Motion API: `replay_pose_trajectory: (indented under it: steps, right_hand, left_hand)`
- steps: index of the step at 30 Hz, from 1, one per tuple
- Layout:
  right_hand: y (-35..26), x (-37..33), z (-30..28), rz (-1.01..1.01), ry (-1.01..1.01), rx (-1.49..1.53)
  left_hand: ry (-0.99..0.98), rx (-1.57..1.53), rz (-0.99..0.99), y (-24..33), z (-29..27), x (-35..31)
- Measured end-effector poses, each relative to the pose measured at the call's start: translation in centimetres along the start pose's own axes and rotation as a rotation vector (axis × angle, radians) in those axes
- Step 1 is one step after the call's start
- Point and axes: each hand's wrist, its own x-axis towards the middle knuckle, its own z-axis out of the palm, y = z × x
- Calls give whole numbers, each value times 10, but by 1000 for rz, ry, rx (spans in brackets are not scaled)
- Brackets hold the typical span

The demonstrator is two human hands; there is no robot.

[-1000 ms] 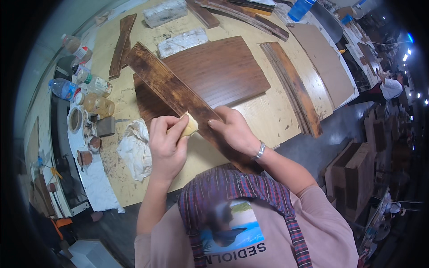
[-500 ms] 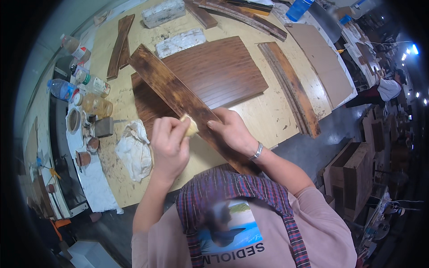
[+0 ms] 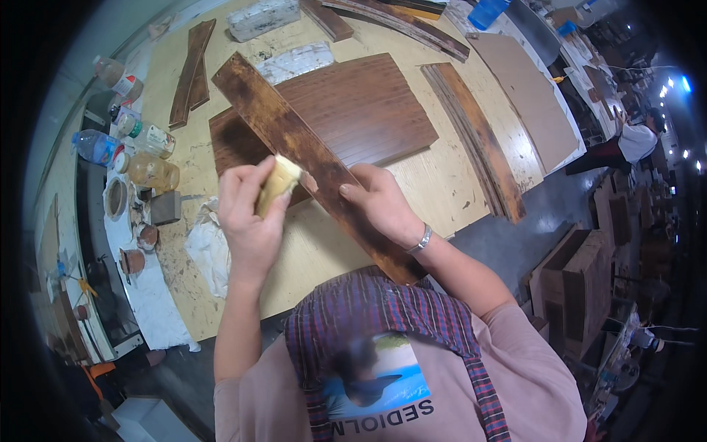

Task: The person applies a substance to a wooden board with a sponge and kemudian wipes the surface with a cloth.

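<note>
A long, narrow wooden board [image 3: 276, 121], stained a patchy dark brown, slants across the middle, its near end close to my apron. My right hand [image 3: 381, 208] grips its right edge, thumb on the upper face. Closed round a yellow sponge [image 3: 277, 184], my left hand [image 3: 250, 217] is at the board's left edge; the sponge's pale end meets or nearly meets the wood. Just right of it, a small pale patch shows on the board. Beneath lies a wide brown wooden panel [image 3: 353, 110], partly covered by the board.
Several bottles and jars, among them a jar of amber liquid [image 3: 153, 173], line the table's left side beside a crumpled white cloth [image 3: 208, 247]. More brown strips [image 3: 482, 140] lie right, with wrapped blocks [image 3: 264, 18] at the back. Another person [image 3: 635, 144] stands far right.
My left hand has shifted a little left and up along the board, and more of the sponge shows. The board's near end has swung slightly; my right hand keeps its grip.
</note>
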Motion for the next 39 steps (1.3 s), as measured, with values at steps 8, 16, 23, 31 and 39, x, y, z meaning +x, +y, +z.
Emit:
replay_pose_trajectory:
  steps: [8,16,23,31,39]
  right_hand:
    - [4,8,-3,-78,136,17]
    - [-1,10,-1,-105,189,101]
    - [6,9,-1,-79,202,119]
    - [12,8,4,-35,181,211]
    - [9,10,3,-1,113,236]
  left_hand:
    - [-246,42,95,9,20,-12]
    - [-29,147,238,6,27,22]
    - [-81,68,210,13,18,24]
    - [-320,56,198,7,13,21]
    - [-430,3,141,6,12,24]
